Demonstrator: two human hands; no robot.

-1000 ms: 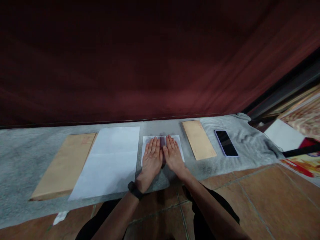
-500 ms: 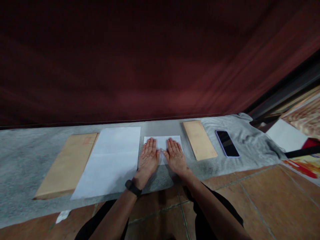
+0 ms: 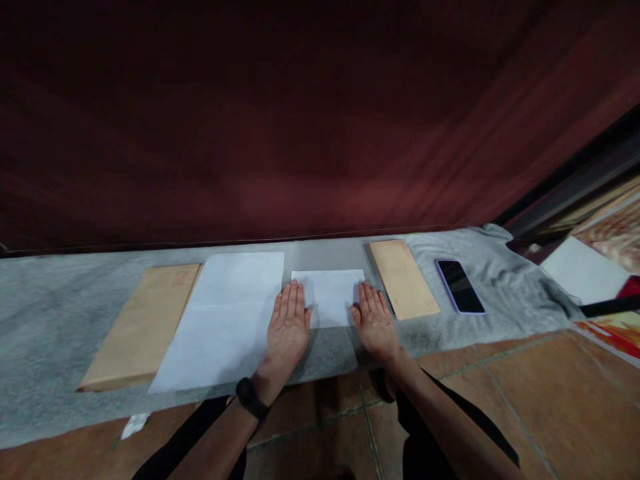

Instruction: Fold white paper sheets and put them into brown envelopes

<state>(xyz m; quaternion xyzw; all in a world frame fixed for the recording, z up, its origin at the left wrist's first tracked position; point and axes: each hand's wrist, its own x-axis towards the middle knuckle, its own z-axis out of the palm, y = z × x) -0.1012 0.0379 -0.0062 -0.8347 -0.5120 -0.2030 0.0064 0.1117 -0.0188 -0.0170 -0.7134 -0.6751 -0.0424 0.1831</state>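
Note:
A small folded sheet of white paper (image 3: 333, 297) lies flat on the grey cloth, between my two hands. My left hand (image 3: 289, 323) rests palm down with fingers stretched out, over the paper's left edge and close to a larger stack of white paper (image 3: 225, 313). On the other side, my right hand (image 3: 375, 323) lies flat with its fingers extended, at the paper's right edge and just left of the small brown envelope pile (image 3: 404, 280). Neither hand grips anything. A black band circles my left wrist.
Larger brown envelopes (image 3: 143, 327) lie at the left, partly under the white sheets. A phone with a purple case (image 3: 460, 287) is at the right on the grey cloth (image 3: 40, 320). Behind stands a dark red curtain (image 3: 280, 147). Below is a tiled floor (image 3: 505, 387).
My hands have slid apart across the small paper, the left one leftward and the right one rightward, uncovering its middle. The view has shifted slightly.

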